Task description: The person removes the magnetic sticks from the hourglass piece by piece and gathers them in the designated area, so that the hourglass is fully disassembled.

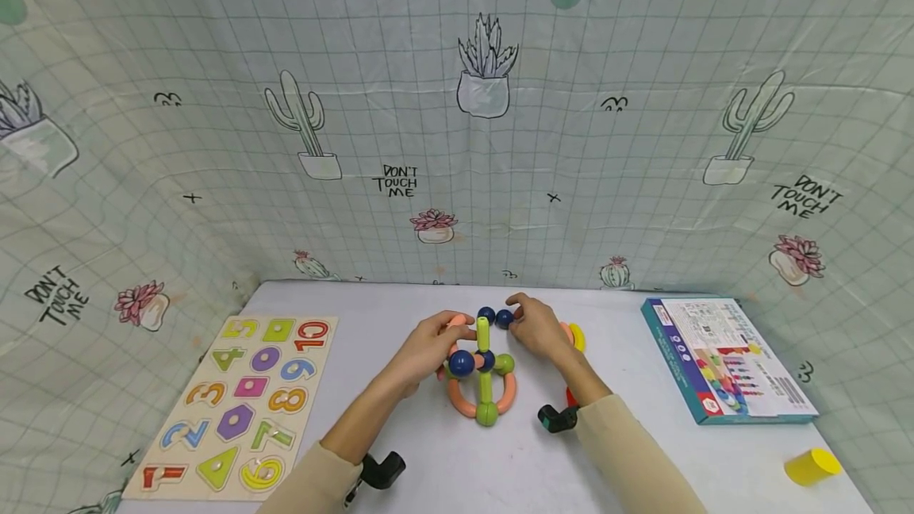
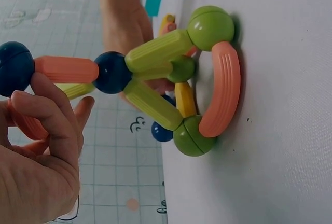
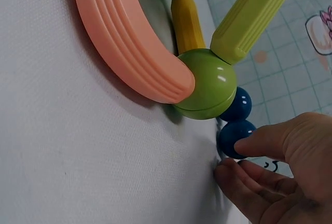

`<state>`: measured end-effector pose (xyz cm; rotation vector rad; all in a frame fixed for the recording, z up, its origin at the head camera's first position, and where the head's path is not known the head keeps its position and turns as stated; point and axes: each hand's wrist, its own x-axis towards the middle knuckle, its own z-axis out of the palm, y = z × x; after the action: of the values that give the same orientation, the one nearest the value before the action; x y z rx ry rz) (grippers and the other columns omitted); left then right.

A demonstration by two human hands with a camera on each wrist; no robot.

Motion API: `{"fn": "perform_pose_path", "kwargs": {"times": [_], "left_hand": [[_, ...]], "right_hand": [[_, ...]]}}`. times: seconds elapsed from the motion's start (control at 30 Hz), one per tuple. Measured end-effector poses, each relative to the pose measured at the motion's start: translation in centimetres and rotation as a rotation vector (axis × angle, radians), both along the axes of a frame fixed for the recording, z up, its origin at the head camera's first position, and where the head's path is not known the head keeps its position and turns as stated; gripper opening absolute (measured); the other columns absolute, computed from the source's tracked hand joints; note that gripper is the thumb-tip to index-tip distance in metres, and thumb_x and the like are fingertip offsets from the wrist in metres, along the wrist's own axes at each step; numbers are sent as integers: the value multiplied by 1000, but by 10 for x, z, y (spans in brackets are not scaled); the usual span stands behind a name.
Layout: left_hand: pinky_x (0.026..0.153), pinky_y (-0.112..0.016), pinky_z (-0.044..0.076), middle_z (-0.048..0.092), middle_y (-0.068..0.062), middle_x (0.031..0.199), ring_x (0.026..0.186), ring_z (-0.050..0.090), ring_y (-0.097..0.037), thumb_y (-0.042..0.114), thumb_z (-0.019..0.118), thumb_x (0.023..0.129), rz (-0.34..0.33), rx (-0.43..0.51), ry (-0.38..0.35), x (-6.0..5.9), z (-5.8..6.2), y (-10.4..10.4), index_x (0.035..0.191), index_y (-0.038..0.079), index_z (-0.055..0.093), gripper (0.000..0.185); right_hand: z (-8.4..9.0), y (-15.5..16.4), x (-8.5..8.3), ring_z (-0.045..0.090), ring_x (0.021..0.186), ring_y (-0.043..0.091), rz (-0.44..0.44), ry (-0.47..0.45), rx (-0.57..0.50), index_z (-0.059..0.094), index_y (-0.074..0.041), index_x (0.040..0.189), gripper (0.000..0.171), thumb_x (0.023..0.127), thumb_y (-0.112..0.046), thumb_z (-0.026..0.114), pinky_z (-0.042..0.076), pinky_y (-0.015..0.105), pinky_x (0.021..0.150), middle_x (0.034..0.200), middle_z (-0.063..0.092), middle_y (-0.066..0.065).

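Holding an orange stick [image 2: 66, 69] between thumb and fingers, the left hand [image 1: 428, 347] is curled at the top of a toy frame [image 1: 482, 375] made of sticks and balls. The left wrist view shows that this stick has a dark blue ball [image 2: 14, 68] at the end near the fingers and another dark blue ball [image 2: 112, 72] at the other end, where green sticks [image 2: 158, 52] go down to green balls [image 2: 210, 27]. The frame stands in the middle of the white table [image 1: 628, 458], and its bottom is a ring of curved orange pieces [image 2: 220, 90] that lie flat on the table.

The right hand [image 1: 537, 329] is just behind the frame. Its thumb and one finger pinch a small dark blue ball [image 3: 234, 138] that rests on the table, and a second blue ball [image 3: 237, 105] is touching it, right beside a green ball of the frame. The other fingers of this hand are loosely bent near the table.

At the left side of the table lies a wooden number puzzle [image 1: 243, 399]. At the right side lies a flat toy box [image 1: 724, 359], and a yellow cup [image 1: 812, 466] lies on its side near the front corner. A cloth with cactus drawings [image 1: 457, 101] hangs behind the table.
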<state>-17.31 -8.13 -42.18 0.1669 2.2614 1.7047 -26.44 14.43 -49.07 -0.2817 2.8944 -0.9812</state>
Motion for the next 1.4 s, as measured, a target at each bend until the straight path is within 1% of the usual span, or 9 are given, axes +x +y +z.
{"fn": "perform_pose_path", "kwargs": {"times": [0.23,0.37,0.47,0.6,0.7,0.87,1.0,1.23,1.4], "left_hand": [[48,-23,42,70,-8,121,62,45,-14,29,48,106,1,-1,1,0,-1,0,135,11,58,35],[48,-23,42,70,-7,119,62,45,-14,27,48,106,5,-5,0,-1,0,1,134,10,58,35],[49,-24,43,70,-7,117,62,45,-14,27,48,105,16,-11,6,-2,-1,1,133,9,59,35],[49,-25,44,69,-10,117,62,45,-14,28,50,105,25,-10,7,-4,-2,1,132,8,61,35],[48,-24,43,68,-13,116,61,44,-13,28,50,104,23,-6,-1,-5,-2,2,132,8,61,36],[48,-24,43,65,-17,111,61,47,-13,27,49,105,24,-5,-4,-7,-3,2,131,6,61,35],[46,-24,44,65,-11,100,59,51,-13,28,49,105,28,-6,-1,-7,-3,2,131,6,61,36],[44,-23,47,70,-13,99,58,66,-15,28,47,107,13,65,-38,-4,-3,-2,136,5,56,38],[44,-22,45,72,-14,103,57,67,-14,29,47,107,9,94,-51,-3,-3,-3,140,5,52,42]], "right_hand": [[7,5,4,66,93,27,-7,59,-23,63,-5,128,40,89,-3,66,55,38,76,108,68,14],[20,5,13,68,93,24,19,84,-113,67,-5,124,29,94,-8,64,57,35,74,107,68,10],[30,3,23,68,88,25,87,50,-228,67,-6,123,26,99,-15,60,58,37,71,109,68,10],[42,0,39,68,88,35,227,-48,-395,64,-7,127,30,104,-24,55,58,49,77,112,67,18],[47,-2,48,67,91,37,302,-113,-471,63,-10,129,33,105,-31,54,56,55,80,109,67,16],[44,-4,55,65,96,24,360,-107,-416,64,-15,126,33,101,-37,62,58,43,78,104,69,1],[43,-7,58,62,97,17,370,-68,-359,64,-18,118,29,96,-36,69,56,33,74,100,67,-2],[46,-9,62,65,95,15,373,-41,-335,63,-16,118,28,95,-30,71,55,30,76,98,68,-3],[46,-9,63,65,95,15,373,-24,-323,61,-14,122,32,95,-27,72,55,29,76,99,67,-2]]}}
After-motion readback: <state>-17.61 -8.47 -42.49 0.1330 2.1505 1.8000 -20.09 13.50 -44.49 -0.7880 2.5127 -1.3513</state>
